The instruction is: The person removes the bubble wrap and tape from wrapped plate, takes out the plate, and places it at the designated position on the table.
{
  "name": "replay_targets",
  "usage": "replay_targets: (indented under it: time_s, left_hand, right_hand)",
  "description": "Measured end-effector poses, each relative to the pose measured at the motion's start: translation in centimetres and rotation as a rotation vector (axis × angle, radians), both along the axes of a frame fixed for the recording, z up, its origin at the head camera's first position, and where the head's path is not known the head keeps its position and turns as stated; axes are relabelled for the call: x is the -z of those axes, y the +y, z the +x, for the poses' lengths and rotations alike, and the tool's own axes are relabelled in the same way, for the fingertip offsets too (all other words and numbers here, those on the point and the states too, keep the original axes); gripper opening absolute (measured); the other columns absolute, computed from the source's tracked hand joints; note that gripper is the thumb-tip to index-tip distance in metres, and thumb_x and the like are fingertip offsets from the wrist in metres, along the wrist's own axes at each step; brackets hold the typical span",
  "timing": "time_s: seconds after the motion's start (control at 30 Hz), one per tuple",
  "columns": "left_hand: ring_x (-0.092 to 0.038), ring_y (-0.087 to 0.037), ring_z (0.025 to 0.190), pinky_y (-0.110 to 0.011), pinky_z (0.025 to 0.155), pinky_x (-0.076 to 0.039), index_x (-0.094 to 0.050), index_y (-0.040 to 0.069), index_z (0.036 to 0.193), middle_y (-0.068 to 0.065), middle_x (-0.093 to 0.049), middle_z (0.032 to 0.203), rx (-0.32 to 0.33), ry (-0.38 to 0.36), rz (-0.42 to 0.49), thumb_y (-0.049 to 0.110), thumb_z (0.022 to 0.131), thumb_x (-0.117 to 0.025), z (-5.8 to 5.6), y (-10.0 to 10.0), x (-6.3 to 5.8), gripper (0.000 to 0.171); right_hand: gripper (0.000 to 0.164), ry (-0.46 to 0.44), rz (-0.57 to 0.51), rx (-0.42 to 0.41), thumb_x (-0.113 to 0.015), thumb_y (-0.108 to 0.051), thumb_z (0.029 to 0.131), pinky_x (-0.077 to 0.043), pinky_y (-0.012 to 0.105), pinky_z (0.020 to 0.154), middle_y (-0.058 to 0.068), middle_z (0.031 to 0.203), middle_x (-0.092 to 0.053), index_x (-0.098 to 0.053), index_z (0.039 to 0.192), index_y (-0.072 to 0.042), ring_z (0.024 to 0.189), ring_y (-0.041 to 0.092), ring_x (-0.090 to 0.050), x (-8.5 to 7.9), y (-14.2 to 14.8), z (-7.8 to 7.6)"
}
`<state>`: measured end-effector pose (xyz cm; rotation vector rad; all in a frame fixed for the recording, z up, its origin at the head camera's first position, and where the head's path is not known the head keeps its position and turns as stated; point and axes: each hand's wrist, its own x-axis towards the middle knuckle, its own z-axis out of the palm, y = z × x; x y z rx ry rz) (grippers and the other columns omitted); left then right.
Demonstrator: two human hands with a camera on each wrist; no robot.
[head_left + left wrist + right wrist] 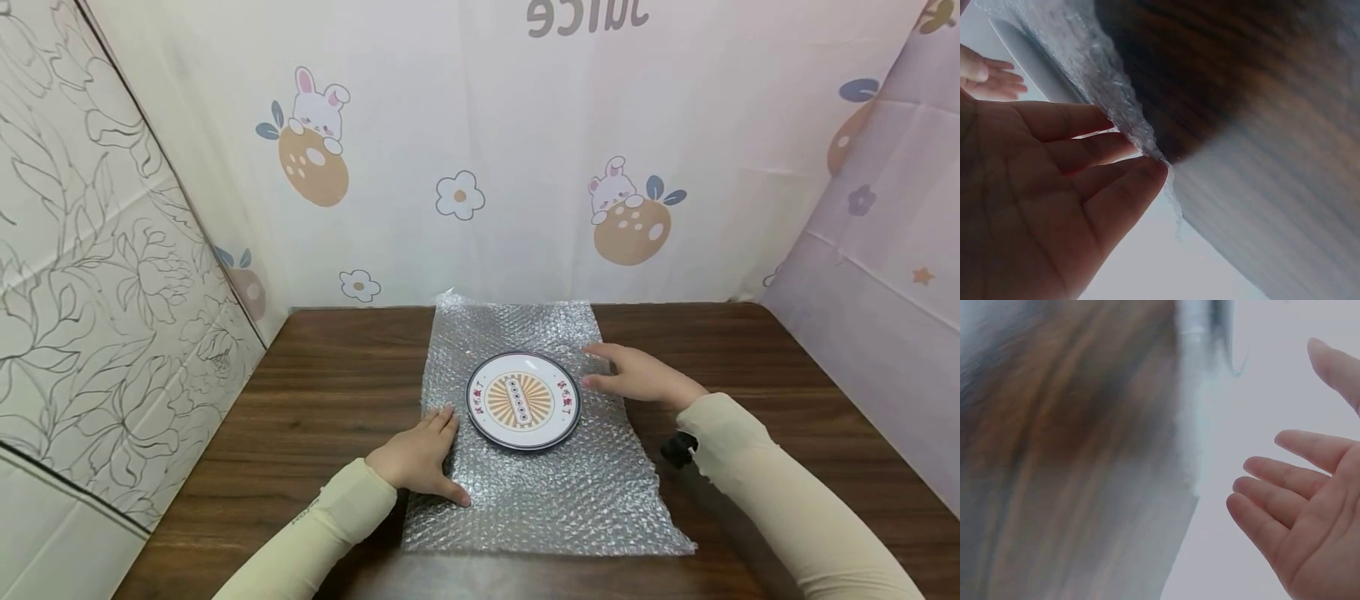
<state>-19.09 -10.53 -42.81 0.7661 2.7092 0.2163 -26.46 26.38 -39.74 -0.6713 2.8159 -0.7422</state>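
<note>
A round white plate point(522, 400) with a dark rim, an orange sunburst and red lettering lies face up on a sheet of bubble wrap point(555, 508). My left hand point(422, 454) rests at the wrap's left edge. In the left wrist view the extended fingertips of that left hand point(1041, 181) touch the edge of the bubble wrap point(1113, 87). Just right of the plate, over the wrap's right side, is my right hand point(645, 375), thumb apart from the fingers. The right wrist view shows this right hand point(1316, 506) with fingers spread and nothing held.
The sheet lies on a dark wooden table point(337, 375), reaching nearly to its back edge. Behind stands a patterned curtain point(525, 125), and a floral panel point(112, 233) closes off the left. A small black object point(678, 449) sits by the right sleeve cuff.
</note>
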Motion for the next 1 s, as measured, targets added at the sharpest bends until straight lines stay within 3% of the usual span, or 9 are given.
replay_targets:
  time_s: [0.2,0.43,0.83,1.0]
  left_hand:
    - [-0.024,-0.04,0.148,-0.047,0.117,-0.032,-0.028,-0.005,0.152,-0.022,-0.022,0.161,0.005,0.011,-0.002,0.067,0.067,-0.078,0.0,0.0,0.1,0.122]
    - [-0.023,-0.039,0.148,-0.046,0.118,-0.031,-0.028,-0.005,0.152,-0.022,-0.021,0.161,0.0,0.007,0.002,0.067,0.067,-0.078,0.0,0.0,0.1,0.122]
    - [-0.023,-0.04,0.148,-0.046,0.118,-0.031,-0.029,-0.005,0.151,-0.022,-0.022,0.161,0.004,0.008,0.006,0.067,0.066,-0.078,0.0,0.0,0.2,0.122]
    - [-0.023,-0.04,0.148,-0.046,0.118,-0.031,-0.029,-0.005,0.151,-0.022,-0.022,0.161,0.003,0.012,0.002,0.068,0.066,-0.078,0.0,0.0,0.2,0.122]
  right_hand:
    - [0.07,-0.002,-0.097,0.044,-0.058,-0.043,0.097,-0.043,0.059,0.104,0.022,0.151,-0.042,-0.037,0.15,-0.003,0.134,0.045,-0.045,-1.0,-1.2,-0.2]
    - [0.064,-0.033,-0.218,0.07,-0.056,-0.037,0.099,-0.049,0.054,0.098,0.024,0.148,-0.045,-0.04,0.148,0.001,0.126,0.042,-0.054,-0.4,-2.9,-0.5]
    - [0.062,-0.085,-0.199,0.135,-0.06,-0.032,0.098,-0.056,0.04,0.082,0.023,0.127,-0.06,-0.041,0.146,0.002,0.11,0.035,-0.063,2.2,-3.5,-0.7]
    - [0.056,-0.097,-0.208,0.152,-0.06,-0.022,0.098,-0.05,0.031,0.064,0.017,0.111,-0.064,-0.044,0.143,0.007,0.088,0.023,-0.062,3.2,-3.3,-1.1]
